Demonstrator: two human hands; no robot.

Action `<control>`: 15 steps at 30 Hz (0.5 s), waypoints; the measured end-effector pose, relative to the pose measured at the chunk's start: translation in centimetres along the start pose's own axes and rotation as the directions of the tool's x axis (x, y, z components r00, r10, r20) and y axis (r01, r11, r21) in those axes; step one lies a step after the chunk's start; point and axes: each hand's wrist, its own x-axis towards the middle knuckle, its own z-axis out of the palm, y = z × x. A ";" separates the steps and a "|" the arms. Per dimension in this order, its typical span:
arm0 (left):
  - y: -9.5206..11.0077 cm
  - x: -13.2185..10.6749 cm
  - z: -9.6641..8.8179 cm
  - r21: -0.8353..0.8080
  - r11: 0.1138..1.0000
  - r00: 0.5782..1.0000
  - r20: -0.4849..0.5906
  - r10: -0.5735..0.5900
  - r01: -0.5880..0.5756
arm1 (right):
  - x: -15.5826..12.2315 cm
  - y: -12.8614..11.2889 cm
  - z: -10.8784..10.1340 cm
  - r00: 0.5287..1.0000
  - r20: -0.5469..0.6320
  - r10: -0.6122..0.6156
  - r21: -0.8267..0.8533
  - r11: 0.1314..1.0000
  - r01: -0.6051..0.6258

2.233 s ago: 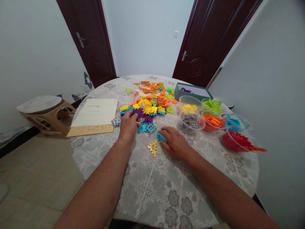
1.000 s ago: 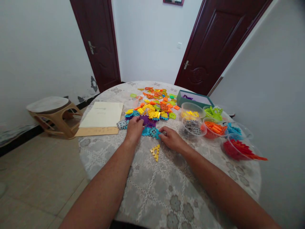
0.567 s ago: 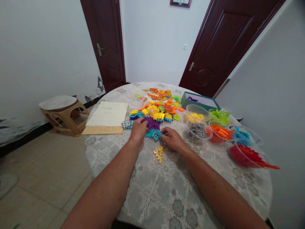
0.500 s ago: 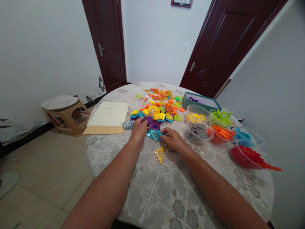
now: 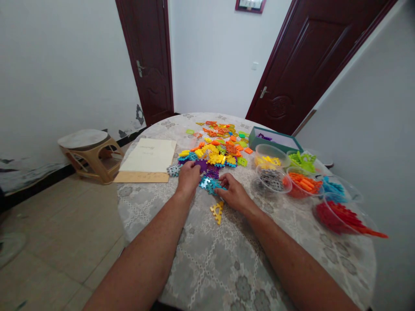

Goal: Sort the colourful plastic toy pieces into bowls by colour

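Note:
A heap of coloured plastic interlocking tiles (image 5: 218, 147) lies on the far half of a round table (image 5: 227, 259). My left hand (image 5: 188, 176) rests with curled fingers on a purple tile (image 5: 203, 164) at the heap's near edge. Just right of it, my right hand (image 5: 232, 192) pinches a blue tile (image 5: 212, 185) joined to other blue tiles. A yellow triangular tile (image 5: 217, 211) lies alone on the cloth below my right hand. A small grey tile (image 5: 173, 170) sits to the left of my left hand.
Several clear bowls hold sorted pieces: yellow (image 5: 268, 156), grey (image 5: 271, 178), orange (image 5: 304, 185), green (image 5: 303, 159), blue (image 5: 333, 188) and red (image 5: 343, 216). A teal box (image 5: 275, 140) stands behind them. A cream booklet (image 5: 149, 154) lies left. A stool (image 5: 87, 151) stands on the floor.
My right hand has slid left from beside the yellow triangle to the blue tiles and closed on one. My left hand stays on the purple tile. The camera has tilted up.

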 end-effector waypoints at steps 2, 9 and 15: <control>0.3 -0.5 0.2 -0.045 0.998 0.999 0.025 -0.046 0.047 | -0.1 0.0 0.0 1.000 -0.003 0.018 0.032 0.999 -0.018; 0.6 -1.1 0.7 -0.125 0.978 0.982 0.112 -0.151 0.165 | -0.1 0.0 -0.1 1.000 0.026 0.001 -0.091 0.996 0.001; 0.7 -1.1 0.7 -0.155 0.972 0.978 0.136 -0.157 0.178 | -0.7 0.1 -0.2 0.997 0.013 -0.070 -0.101 0.992 0.071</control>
